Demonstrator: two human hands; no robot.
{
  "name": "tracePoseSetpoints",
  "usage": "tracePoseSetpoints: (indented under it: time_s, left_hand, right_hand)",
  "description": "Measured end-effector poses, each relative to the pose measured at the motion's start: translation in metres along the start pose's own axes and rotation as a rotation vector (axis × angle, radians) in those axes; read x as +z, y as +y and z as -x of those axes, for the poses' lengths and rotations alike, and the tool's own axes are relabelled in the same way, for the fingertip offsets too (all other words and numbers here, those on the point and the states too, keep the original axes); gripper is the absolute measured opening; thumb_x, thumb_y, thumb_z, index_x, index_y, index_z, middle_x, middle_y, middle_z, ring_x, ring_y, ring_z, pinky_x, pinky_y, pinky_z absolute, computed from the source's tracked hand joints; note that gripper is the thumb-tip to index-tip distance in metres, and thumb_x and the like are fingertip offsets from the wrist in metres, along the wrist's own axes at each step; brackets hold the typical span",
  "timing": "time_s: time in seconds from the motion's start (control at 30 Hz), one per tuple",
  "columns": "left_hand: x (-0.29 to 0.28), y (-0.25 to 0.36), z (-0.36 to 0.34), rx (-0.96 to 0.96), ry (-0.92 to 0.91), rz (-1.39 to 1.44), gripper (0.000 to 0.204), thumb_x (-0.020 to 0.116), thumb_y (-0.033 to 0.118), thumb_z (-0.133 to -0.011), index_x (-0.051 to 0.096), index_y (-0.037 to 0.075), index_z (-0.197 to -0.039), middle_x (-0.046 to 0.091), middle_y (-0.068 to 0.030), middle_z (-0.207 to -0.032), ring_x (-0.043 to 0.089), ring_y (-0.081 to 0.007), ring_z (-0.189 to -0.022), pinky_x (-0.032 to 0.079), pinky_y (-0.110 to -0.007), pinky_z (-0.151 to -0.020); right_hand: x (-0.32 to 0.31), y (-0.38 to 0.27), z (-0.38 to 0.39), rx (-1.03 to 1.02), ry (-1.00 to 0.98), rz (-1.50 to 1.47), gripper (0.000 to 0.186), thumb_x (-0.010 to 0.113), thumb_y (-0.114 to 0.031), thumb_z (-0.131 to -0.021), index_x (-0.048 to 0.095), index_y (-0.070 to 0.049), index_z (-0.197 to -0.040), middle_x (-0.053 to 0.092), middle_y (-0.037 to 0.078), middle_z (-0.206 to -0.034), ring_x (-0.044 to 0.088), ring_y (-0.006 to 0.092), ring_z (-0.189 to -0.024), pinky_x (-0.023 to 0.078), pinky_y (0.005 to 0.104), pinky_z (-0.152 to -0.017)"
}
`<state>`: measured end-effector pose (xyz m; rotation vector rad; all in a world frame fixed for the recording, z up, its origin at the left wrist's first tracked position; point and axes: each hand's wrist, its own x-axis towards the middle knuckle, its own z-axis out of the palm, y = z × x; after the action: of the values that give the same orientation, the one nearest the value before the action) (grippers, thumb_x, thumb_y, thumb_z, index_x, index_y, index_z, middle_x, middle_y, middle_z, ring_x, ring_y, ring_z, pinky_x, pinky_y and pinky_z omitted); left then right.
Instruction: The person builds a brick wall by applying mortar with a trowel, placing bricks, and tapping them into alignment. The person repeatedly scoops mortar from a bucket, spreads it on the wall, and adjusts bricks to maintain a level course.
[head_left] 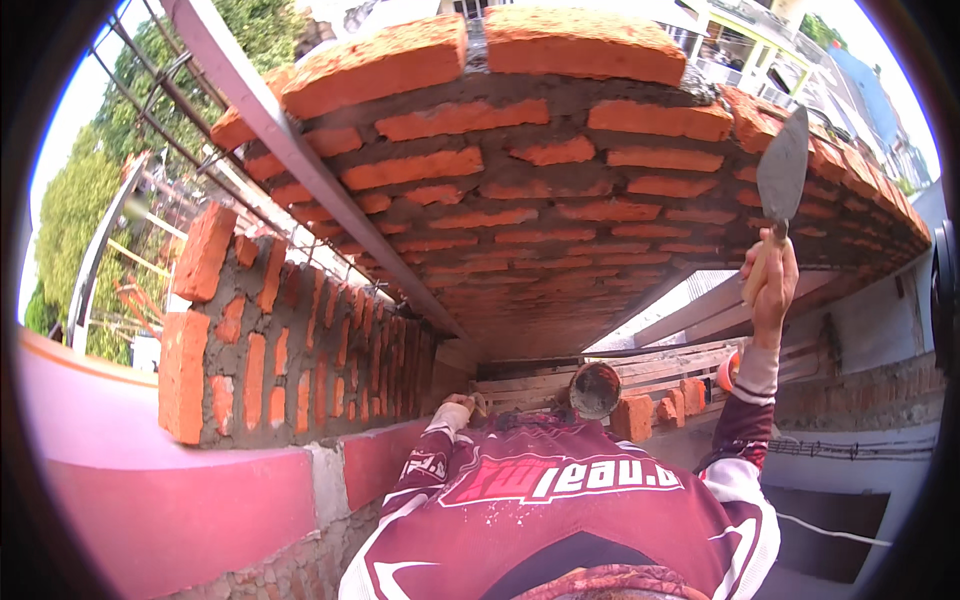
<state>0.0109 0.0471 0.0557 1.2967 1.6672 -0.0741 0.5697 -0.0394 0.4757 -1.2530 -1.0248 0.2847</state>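
Observation:
My right hand (pixel 775 278) is raised at the right, its fingers wrapped round the wooden handle of a pointed trowel (pixel 783 165). The grey blade points up, in front of the right part of a brick wall (pixel 560 213) with grey mortar joints. Low on the left, my left hand (pixel 459 402) is by my body, near the base of the shorter brick wall. Its fingers look curled over a small tan thing that I cannot make out.
A mortar-stained bucket (pixel 596 389) stands beside several loose bricks (pixel 633 418) near wooden planks. A long straight bar (pixel 330 185) slants across the wall's left side. Steel rebar (pixel 165 90) rises beyond it. At the left are a side brick wall (pixel 275 350) and a pink wall (pixel 190 510).

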Motion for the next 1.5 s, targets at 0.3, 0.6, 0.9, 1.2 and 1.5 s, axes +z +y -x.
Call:
tracePoseSetpoints:
  time_s: [0.3, 0.6, 0.9, 1.2, 1.5]
  left_hand:
    - [0.012, 0.132, 0.052, 0.386, -0.434, 0.366, 0.073, 0.088, 0.04, -0.08, 0.059, 0.003, -0.135, 0.072, -0.0114, -0.117, 0.068, -0.0182, -0.101, 0.056, -0.033, -0.083]
    - [-0.009, 0.106, 0.034, 0.376, -0.202, 0.046, 0.075, 0.087, 0.049, -0.076, 0.064, 0.006, -0.132, 0.071, -0.0153, -0.118, 0.068, -0.0263, -0.108, 0.054, -0.036, -0.095]
    - [-0.052, 0.067, 0.053, 0.4, -0.278, 0.518, 0.062, 0.082, 0.051, -0.084, 0.069, 0.004, -0.122, 0.073, -0.0151, -0.114, 0.069, -0.0233, -0.104, 0.054, -0.036, -0.092]
    - [-0.1, 0.098, 0.097, 0.269, -0.334, 1.391, 0.046, 0.07, 0.045, -0.098, 0.064, 0.007, -0.123, 0.068, -0.0034, -0.108, 0.068, -0.0152, -0.094, 0.057, -0.031, -0.08]
    - [-0.112, 0.06, 0.075, 0.059, -0.208, 1.55, 0.057, 0.08, 0.041, -0.089, 0.06, 0.0, -0.124, 0.07, -0.0172, -0.118, 0.071, -0.0302, -0.103, 0.059, -0.046, -0.086]
  right_hand:
    - [0.176, 0.072, 0.203, 0.608, -0.344, 0.008, 0.032, 0.07, -0.019, -0.098, 0.052, -0.001, -0.118, 0.059, 0.004, -0.095, 0.06, 0.011, -0.087, 0.049, 0.0273, -0.077]
    - [0.248, 0.057, 0.192, 0.53, -0.837, 0.475, 0.032, 0.074, -0.029, -0.093, 0.059, -0.001, -0.098, 0.063, 0.006, -0.072, 0.061, 0.0146, -0.063, 0.048, 0.0365, -0.057]
    - [0.302, 0.071, 0.198, 0.615, -1.101, 0.684, 0.049, 0.069, -0.033, -0.092, 0.052, 0.003, -0.12, 0.066, 0.024, -0.088, 0.066, 0.0368, -0.083, 0.051, 0.0442, -0.076]
    - [0.365, 0.079, 0.228, 0.15, -1.227, 0.227, 0.065, 0.065, -0.035, -0.097, 0.046, 0.001, -0.148, 0.051, 0.029, -0.138, 0.052, 0.0407, -0.129, 0.04, 0.0428, -0.111]
    - [0.247, 0.183, 0.322, 0.774, -1.253, 0.651, 0.065, 0.062, -0.042, -0.1, 0.049, 0.0, -0.147, 0.053, 0.027, -0.144, 0.05, 0.036, -0.136, 0.037, 0.0414, -0.116]
